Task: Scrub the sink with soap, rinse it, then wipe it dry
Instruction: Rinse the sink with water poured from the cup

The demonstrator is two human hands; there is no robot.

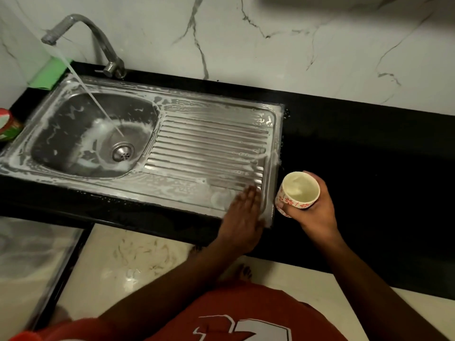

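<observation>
A stainless steel sink with a ribbed drainboard on its right is set in a black counter, with soap foam over its rim and bowl. Water runs from the tap into the bowl near the drain. My left hand lies flat with straight fingers on the drainboard's near right corner, in foam. My right hand holds a small white cup with red flowers just right of the sink, over the counter.
A green cloth lies at the sink's back left corner. A red and green container stands at the left edge. The black counter runs to the right. A marble wall stands behind, pale floor below.
</observation>
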